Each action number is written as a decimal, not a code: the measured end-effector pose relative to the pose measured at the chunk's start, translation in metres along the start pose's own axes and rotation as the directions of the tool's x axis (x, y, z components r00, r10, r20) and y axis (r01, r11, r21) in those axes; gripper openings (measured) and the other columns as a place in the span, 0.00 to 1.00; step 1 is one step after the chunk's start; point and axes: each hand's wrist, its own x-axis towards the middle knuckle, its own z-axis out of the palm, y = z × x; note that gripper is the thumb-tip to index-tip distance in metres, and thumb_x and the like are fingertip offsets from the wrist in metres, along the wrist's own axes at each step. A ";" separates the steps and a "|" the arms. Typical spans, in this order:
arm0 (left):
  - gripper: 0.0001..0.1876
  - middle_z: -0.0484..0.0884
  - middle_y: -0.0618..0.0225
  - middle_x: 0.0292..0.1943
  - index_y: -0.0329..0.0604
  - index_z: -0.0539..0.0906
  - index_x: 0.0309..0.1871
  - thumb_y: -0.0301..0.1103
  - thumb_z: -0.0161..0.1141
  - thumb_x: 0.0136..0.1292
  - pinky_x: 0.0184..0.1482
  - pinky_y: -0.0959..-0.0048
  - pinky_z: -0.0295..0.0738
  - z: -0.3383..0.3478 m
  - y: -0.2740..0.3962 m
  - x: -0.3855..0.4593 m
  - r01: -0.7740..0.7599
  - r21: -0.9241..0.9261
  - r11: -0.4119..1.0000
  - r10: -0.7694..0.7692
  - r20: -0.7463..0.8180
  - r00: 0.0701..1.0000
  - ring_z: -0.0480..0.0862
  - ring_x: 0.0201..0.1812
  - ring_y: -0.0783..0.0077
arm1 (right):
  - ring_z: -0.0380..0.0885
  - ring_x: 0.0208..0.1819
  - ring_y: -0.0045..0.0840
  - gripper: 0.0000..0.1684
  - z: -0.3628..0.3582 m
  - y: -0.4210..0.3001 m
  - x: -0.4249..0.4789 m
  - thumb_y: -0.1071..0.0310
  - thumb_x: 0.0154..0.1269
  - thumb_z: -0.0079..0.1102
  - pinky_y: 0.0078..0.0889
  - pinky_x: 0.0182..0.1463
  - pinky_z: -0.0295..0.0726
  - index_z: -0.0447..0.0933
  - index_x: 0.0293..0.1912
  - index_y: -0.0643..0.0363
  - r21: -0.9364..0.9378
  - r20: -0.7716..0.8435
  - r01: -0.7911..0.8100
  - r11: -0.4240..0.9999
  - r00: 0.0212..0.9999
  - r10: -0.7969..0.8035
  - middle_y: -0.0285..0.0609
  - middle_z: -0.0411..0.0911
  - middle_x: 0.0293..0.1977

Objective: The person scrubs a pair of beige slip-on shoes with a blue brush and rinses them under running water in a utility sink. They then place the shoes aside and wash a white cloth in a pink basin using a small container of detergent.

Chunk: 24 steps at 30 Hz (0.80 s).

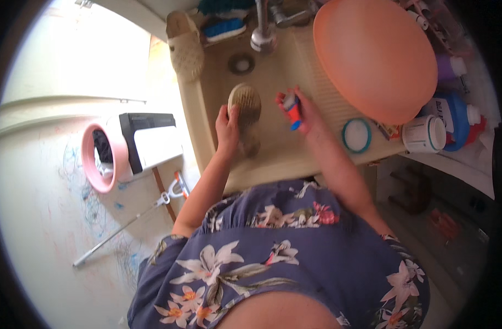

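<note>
My left hand (228,127) grips the near-left edge of a cream shoe (245,103) over the basin of a beige utility sink (283,158); its textured, partly dark surface faces up. My right hand (302,109), to the right of the shoe and apart from it, is closed around a scrub brush with a red and blue handle (293,113) and pale bristles. Another cream clog with small holes (186,59) rests on the sink's left rim. Beyond the shoe are the round drain (241,64) and a metal faucet (262,39).
A large orange basin (378,57) covers the sink's right side. Near it stand a white tub (424,133), a teal-rimmed lid (356,135) and a blue bottle (456,119). A blue brush (224,29) lies behind the drain. A pink round container (105,158) is at left.
</note>
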 end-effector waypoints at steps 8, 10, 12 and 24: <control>0.12 0.76 0.59 0.35 0.37 0.73 0.46 0.37 0.53 0.74 0.42 0.68 0.71 -0.020 0.001 -0.044 -0.082 0.061 0.995 0.088 -0.093 0.992 0.74 0.36 0.68 | 0.76 0.55 0.50 0.19 -0.055 0.017 -0.029 0.68 0.70 0.50 0.40 0.58 0.83 0.64 0.55 0.71 0.162 -0.081 -0.239 0.957 0.964 0.254 0.63 0.72 0.53; 0.11 0.75 0.61 0.35 0.36 0.73 0.46 0.37 0.51 0.74 0.42 0.68 0.71 -0.019 -0.001 -0.056 -0.075 0.075 0.994 0.081 -0.084 0.993 0.74 0.38 0.70 | 0.76 0.57 0.50 0.20 -0.049 0.018 -0.049 0.68 0.71 0.49 0.40 0.59 0.82 0.64 0.56 0.71 0.138 -0.006 -0.251 0.958 0.967 0.254 0.63 0.72 0.53; 0.11 0.75 0.60 0.35 0.36 0.73 0.47 0.36 0.52 0.74 0.42 0.67 0.71 -0.017 -0.016 -0.063 -0.144 0.098 0.985 0.154 -0.100 0.983 0.74 0.37 0.69 | 0.75 0.58 0.49 0.20 -0.049 0.022 -0.059 0.67 0.72 0.48 0.41 0.60 0.81 0.65 0.57 0.70 0.006 0.076 -0.189 0.982 0.979 0.188 0.61 0.74 0.53; 0.15 0.78 0.47 0.41 0.36 0.74 0.50 0.40 0.56 0.71 0.48 0.55 0.70 -0.021 -0.008 -0.074 -0.190 0.275 0.943 0.217 -0.071 0.974 0.75 0.45 0.45 | 0.81 0.37 0.22 0.24 -0.056 0.023 -0.065 0.49 0.71 0.57 0.32 0.45 0.82 0.73 0.53 0.60 -0.436 0.104 -0.026 0.899 0.991 0.079 0.45 0.81 0.47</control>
